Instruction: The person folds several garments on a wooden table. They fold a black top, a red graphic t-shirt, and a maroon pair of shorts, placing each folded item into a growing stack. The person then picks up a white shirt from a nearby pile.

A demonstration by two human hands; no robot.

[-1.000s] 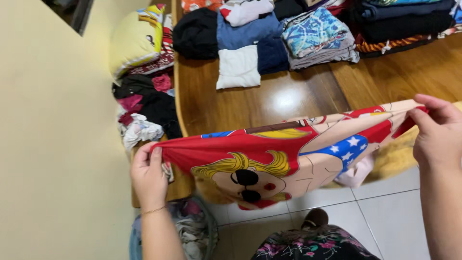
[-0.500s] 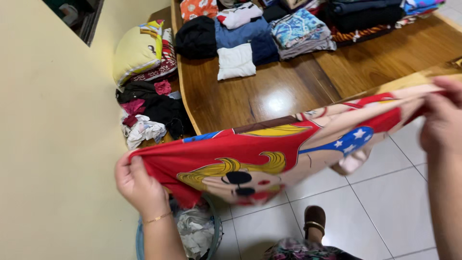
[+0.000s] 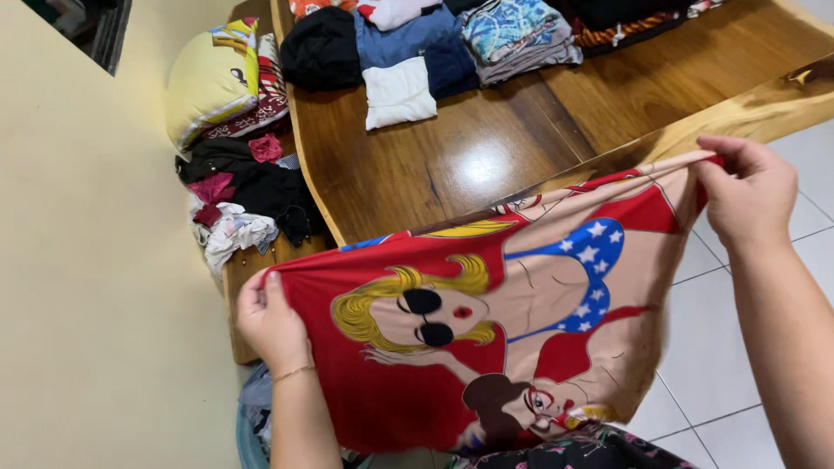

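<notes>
Head view: both hands hold up a red printed cloth point(image 3: 486, 339) by its top edge, spread flat and hanging in front of the person, above the near edge of a wooden table point(image 3: 486, 156). The left hand point(image 3: 271, 323) pinches the cloth's upper left corner — fingers closed tight on the fabric, a thin bracelet at the wrist. The right hand point(image 3: 749, 193) grips the upper right corner, thumb and fingers clamped together on the hem, held higher than the left, so the top edge slopes upward to the right. The cloth bears a cartoon print: a figure with yellow hair and dark glasses, a blue patch with white stars, and a second, dark-haired figure near the lower edge. Its bottom hem hangs just above a dark floral garment point(image 3: 591, 447) at the lower edge of the picture.

On the far part of the table lie folded clothes in a row — a black piece point(image 3: 320, 48), a white piece point(image 3: 398, 91), a blue piece point(image 3: 417, 43), and a patterned blue-and-grey stack point(image 3: 517, 35). To the left of the table, against the pale yellow wall point(image 3: 87, 260), a yellow cushion point(image 3: 208, 78) rests on a loose heap of dark, pink and white clothes point(image 3: 243, 195). Below the left forearm shows the rim of a basket point(image 3: 252, 434) with more crumpled laundry in it. White floor tiles point(image 3: 721, 347) show at the right.
</notes>
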